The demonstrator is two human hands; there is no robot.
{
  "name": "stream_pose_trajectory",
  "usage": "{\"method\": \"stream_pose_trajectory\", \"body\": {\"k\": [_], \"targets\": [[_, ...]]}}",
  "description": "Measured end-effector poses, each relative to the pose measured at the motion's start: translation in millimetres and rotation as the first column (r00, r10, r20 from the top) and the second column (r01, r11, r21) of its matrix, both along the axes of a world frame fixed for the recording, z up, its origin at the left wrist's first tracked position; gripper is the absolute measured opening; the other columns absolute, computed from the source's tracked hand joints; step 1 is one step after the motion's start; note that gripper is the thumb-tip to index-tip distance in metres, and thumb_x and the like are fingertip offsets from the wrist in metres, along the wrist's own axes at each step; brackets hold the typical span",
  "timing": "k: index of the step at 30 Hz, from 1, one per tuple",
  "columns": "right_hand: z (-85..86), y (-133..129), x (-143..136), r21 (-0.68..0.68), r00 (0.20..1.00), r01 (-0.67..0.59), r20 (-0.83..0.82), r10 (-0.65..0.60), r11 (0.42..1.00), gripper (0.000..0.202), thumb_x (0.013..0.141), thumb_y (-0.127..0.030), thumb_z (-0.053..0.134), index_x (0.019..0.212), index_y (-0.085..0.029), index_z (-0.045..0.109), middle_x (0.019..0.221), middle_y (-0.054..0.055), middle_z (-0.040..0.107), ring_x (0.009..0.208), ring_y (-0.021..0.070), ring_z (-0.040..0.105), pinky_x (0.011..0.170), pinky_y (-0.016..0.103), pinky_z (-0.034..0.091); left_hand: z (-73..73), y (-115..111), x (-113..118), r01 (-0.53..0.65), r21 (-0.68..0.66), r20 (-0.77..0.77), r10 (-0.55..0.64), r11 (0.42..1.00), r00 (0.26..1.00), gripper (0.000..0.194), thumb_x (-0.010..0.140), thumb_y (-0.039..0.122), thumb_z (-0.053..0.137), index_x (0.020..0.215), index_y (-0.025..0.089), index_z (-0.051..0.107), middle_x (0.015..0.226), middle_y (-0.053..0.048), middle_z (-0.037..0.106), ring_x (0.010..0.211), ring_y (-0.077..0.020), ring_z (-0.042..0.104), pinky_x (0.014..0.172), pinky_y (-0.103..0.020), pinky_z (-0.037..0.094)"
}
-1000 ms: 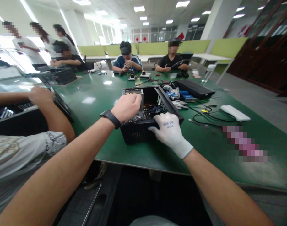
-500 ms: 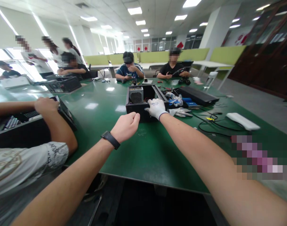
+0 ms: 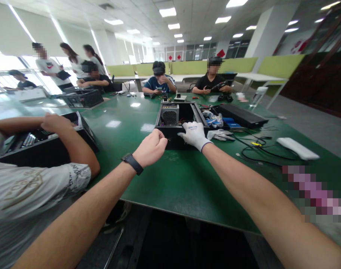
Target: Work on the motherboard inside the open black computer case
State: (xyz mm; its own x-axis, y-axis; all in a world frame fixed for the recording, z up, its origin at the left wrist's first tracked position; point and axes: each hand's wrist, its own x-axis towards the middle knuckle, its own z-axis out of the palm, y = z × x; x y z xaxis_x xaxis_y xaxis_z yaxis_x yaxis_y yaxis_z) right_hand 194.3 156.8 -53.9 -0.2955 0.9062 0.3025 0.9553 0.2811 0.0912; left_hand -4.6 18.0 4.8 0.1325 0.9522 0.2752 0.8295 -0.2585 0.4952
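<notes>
An open black computer case [image 3: 177, 141] lies on the green table in front of me, with a grey power supply [image 3: 170, 115] inside at its left. My right hand [image 3: 195, 135], in a white glove, holds the front edge of the case, its fingertips over the rim and partly hidden. My bare left hand [image 3: 153, 147] wears a black watch [image 3: 132, 163] and hovers by the front left corner of the case. Its thumb and forefinger are pinched together; whatever may be between them is too small to make out.
A loose white glove [image 3: 220, 135], blue-and-white gloves [image 3: 213, 118], a black panel [image 3: 239, 115], cables [image 3: 253, 153] and a white oblong object [image 3: 297, 148] lie to the right. At left, a co-worker's arms [image 3: 72, 140] rest over another case [image 3: 88, 130]. More people sit across the table.
The view has swung slightly left. My left hand has shifted a little left relative to the case, its fingertips slightly higher. My right hand stays on the case's front edge.
</notes>
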Motion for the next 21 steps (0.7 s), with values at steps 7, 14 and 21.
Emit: {"method": "stream_pose_trajectory", "body": {"k": [7,14,21], "targets": [[-5.5,-88,13,0.056,0.999,-0.034,-0.009,0.034,0.998,0.047,0.091,-0.059,0.049,0.108,-0.016,0.059,0.105,0.014,0.061,0.098,0.0246,0.049,0.081,0.036,0.026,22.4,7,18,0.011,-0.075,-0.095,-0.018,0.997,0.995,0.029,0.089,0.025,0.044,0.115,0.015,0.048,0.120,-0.015,0.061,0.104,-0.0223,0.059,0.088,-0.035,0.049],[-6.3,-171,33,0.099,0.997,-0.081,-0.010,0.083,0.992,0.043,0.092,-0.059,0.050,0.099,-0.017,0.059,0.095,0.009,0.061,0.090,0.0229,0.049,0.073,0.036,0.020,19.9,19,43,0.142,-0.156,-0.422,-0.196,0.977,0.885,0.041,0.088,0.026,0.054,0.125,0.008,0.048,0.115,-0.020,0.069,0.103,-0.0263,0.066,0.085,-0.033,0.050],[-6.0,-235,46,0.085,0.992,-0.104,-0.068,0.110,0.991,0.035,0.087,-0.054,0.062,0.096,-0.020,0.063,0.088,0.006,0.060,0.085,0.0218,0.047,0.074,0.035,0.019,5.6,30,78,0.128,-0.318,-0.652,-0.315,0.939,0.689,0.032,0.078,0.026,0.069,0.106,0.012,0.068,0.109,-0.016,0.073,0.103,-0.0270,0.068,0.084,-0.030,0.052]]}}
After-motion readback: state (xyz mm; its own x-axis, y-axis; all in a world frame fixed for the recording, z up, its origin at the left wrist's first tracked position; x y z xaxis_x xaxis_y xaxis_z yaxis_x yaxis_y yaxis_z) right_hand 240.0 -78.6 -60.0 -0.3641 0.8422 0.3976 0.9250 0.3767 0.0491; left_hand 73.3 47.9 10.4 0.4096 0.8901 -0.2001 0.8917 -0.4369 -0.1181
